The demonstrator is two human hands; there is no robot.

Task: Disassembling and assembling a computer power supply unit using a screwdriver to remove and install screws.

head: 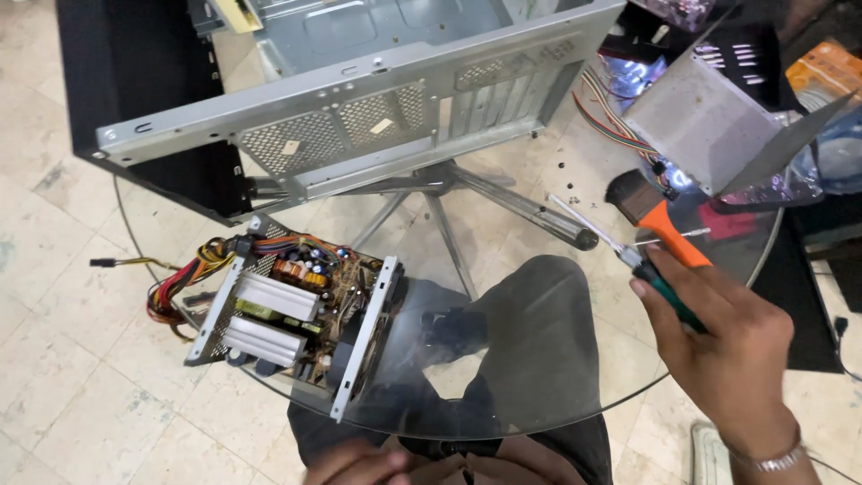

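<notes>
1. Seen from the head camera, a screwdriver [648, 274] with a green handle and a thin metal shaft is gripped in the right hand [723, 346], fingers closed round the handle, the tip pointing up and left over the glass table [539, 395].
2. Only a part of the left hand [350, 465] is caught at the bottom edge, low by the lap – whether it is open or closed cannot be told.
3. The work is best done with the shaft kept in line with any screw, and with the loose screws [561, 180] on the glass kept together – a judgement, not a thing seen.
4. An opened power supply [292, 310] is set at the left edge of the table, its lid off: two ribbed silver heatsinks, copper coils and capacitors are exposed, and a bundle of red, yellow and black wires is trailed to the left.
5. A bare metal computer case [359, 99] is laid behind it; a paintbrush [660, 220] with an orange handle is laid just beside the screwdriver, and a grey metal cover [700, 121] is propped at the right.
</notes>
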